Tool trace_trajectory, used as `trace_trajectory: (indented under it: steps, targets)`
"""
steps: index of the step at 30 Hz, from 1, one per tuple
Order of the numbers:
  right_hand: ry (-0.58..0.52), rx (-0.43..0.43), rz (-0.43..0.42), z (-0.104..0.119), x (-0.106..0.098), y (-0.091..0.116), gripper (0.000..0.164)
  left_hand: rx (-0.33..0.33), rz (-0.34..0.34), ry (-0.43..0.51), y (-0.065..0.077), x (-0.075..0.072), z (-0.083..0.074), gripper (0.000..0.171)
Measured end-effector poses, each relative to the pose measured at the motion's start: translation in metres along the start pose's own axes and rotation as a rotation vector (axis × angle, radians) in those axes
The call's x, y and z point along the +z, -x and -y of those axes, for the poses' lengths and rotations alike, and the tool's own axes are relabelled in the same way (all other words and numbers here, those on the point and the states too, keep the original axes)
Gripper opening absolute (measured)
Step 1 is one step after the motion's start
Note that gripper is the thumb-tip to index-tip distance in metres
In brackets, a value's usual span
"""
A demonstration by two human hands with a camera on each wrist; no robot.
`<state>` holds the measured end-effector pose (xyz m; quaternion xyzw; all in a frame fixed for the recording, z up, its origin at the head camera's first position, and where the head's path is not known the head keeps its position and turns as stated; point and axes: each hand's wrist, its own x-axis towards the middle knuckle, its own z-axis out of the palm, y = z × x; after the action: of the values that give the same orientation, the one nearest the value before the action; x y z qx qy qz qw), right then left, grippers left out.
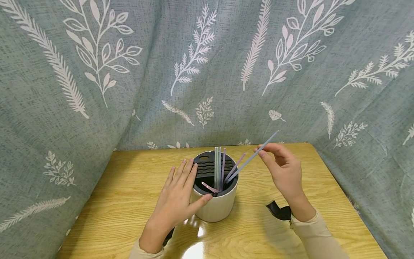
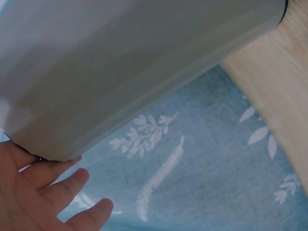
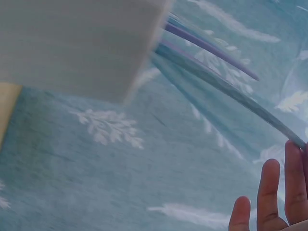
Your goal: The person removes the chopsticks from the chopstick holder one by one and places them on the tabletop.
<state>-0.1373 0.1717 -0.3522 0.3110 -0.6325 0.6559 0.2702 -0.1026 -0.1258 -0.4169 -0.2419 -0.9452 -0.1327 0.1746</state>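
A white round holder [image 1: 215, 208] with a black slotted top [image 1: 207, 168] stands on the table. Several thin pastel straws lean out of its front opening, among them green straws [image 1: 216, 163], a purple straw [image 1: 223, 167] and a short pink straw [image 1: 209, 187]. My left hand [image 1: 176, 194] rests against the holder's left rim, fingers straight and thumb across the front. In the left wrist view, its fingertips [image 2: 82, 175] are at the rim. With thumb and forefinger, my right hand [image 1: 286, 171] pinches the upper part of a blue straw [image 1: 250, 158], whose lower end is inside the holder.
The wooden table [image 1: 129, 180] carries the holder near its middle. A patterned blue-grey cloth [image 1: 145, 72] hangs behind and along both sides. Black straps [image 1: 279, 211] show at both wrists, beside the pale sleeves [image 1: 315, 230].
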Motion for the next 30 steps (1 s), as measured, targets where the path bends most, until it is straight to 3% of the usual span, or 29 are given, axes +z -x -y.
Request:
trace_trajectory:
  steps: [6, 11, 14, 18, 22, 30]
  targets:
    - [-0.086, -0.02, -0.076, 0.02, -0.013, -0.012, 0.014, -0.009, 0.013, 0.016, -0.001, 0.0, 0.0, 0.095]
    - [-0.238, -0.029, -0.176, 0.031, -0.027, -0.019, 0.014, -0.017, 0.019, 0.028, 0.0, 0.0, -0.001, 0.095]
    - [-0.232, 0.016, -0.179, 0.029, -0.035, -0.017, 0.013, -0.019, 0.014, 0.028, 0.0, 0.0, -0.001, 0.095]
    - [-0.02, 0.177, -0.14, 0.008, -0.046, -0.004, 0.013, -0.017, 0.006, 0.037, 0.001, 0.001, -0.001, 0.095]
    - [0.159, 0.388, -0.04, -0.027, -0.055, 0.017, 0.017, -0.011, 0.004, 0.044, 0.001, 0.001, 0.0, 0.094]
    - [0.219, 0.654, 0.19, -0.098, -0.064, 0.049, 0.026, -0.012, -0.006, 0.052, 0.001, 0.003, 0.001, 0.094]
